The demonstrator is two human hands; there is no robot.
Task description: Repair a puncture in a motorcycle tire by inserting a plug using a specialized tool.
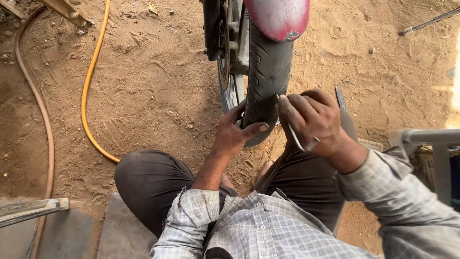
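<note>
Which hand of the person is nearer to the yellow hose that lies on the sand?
Left. The left hand grips the black tyre, on the side facing the yellow hose. The right hand, holding a thin metal tool, is on the tyre's far side.

Head cam, looking steeply down, close, prob. seated

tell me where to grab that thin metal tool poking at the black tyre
Grip the thin metal tool by its lower shaft, coming from the right, as the right hand does. Its tip meets the black rubber tyre tread, so only the trailing end is free. The left hand braces the tyre's other side.
</note>
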